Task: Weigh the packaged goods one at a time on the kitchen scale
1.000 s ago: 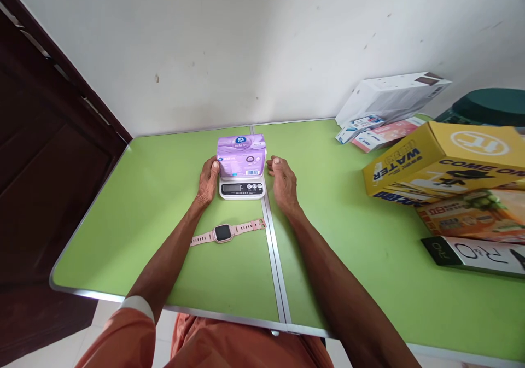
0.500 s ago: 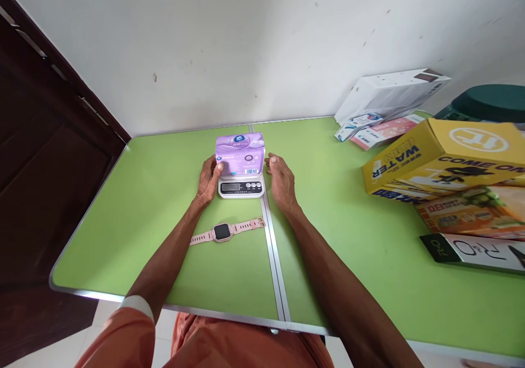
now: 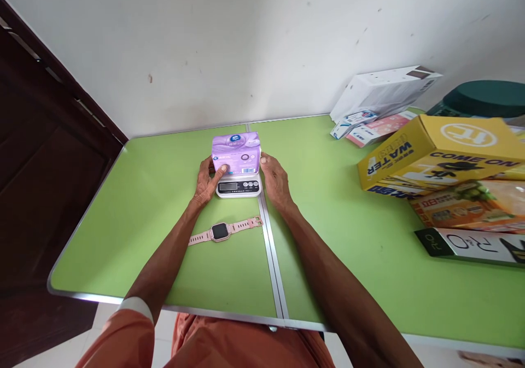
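A purple pack of tissues rests on a white kitchen scale with a dark display and round buttons. My left hand grips the pack's left side, thumb on its front face and fingers mostly hidden behind. On the right side, my right hand is pressed to the pack, its thumb at the edge and its other fingers largely out of sight. Nearer to me, between my forearms, lies a pink smartwatch with its strap stretched out flat.
To the right, a yellow carton lies above an orange package and a long black-and-white box. Small boxes and a white package are by the wall. A metal seam crosses the green table.
My right hand has closed in against the pack's right side. My left thumb has moved further onto its front. The whole view has shifted slightly.
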The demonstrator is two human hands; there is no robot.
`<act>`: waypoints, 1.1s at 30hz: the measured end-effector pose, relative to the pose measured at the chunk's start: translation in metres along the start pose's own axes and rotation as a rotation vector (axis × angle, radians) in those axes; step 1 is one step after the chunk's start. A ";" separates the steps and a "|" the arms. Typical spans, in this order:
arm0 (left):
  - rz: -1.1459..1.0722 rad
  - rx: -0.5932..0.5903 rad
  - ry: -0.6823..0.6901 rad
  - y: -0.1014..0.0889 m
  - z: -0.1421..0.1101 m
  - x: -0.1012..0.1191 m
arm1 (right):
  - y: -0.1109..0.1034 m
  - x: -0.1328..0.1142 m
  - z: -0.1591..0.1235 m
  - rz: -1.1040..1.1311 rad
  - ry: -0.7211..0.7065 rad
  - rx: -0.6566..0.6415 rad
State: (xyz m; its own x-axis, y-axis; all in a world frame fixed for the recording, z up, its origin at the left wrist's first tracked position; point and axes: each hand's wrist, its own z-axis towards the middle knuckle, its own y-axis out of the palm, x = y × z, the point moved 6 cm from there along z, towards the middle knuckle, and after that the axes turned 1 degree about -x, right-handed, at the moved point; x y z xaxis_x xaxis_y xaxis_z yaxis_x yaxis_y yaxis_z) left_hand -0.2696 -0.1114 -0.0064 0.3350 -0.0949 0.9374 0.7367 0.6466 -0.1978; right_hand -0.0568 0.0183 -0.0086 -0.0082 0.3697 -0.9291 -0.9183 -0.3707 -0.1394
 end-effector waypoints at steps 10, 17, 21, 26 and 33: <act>0.118 0.005 0.073 0.001 0.005 0.000 | 0.007 -0.014 0.001 -0.053 -0.075 -0.037; 0.200 0.026 0.180 -0.003 0.010 0.042 | 0.011 -0.053 -0.001 0.035 -0.084 -0.055; 0.286 0.046 0.346 0.001 0.012 0.092 | -0.010 -0.091 -0.006 0.063 -0.142 0.020; 0.229 -0.059 0.431 0.051 -0.007 0.137 | -0.069 -0.118 -0.029 -0.015 -0.171 0.189; 0.087 -0.407 0.370 0.165 -0.066 0.121 | -0.181 -0.087 -0.093 -0.274 -0.049 0.459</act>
State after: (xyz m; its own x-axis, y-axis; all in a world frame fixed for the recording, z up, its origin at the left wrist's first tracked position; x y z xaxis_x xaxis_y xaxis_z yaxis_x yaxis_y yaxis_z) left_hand -0.0685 -0.0658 0.0558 0.5342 -0.3614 0.7642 0.8403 0.3259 -0.4333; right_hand 0.1466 -0.0258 0.0655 0.2479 0.4442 -0.8610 -0.9679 0.1517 -0.2004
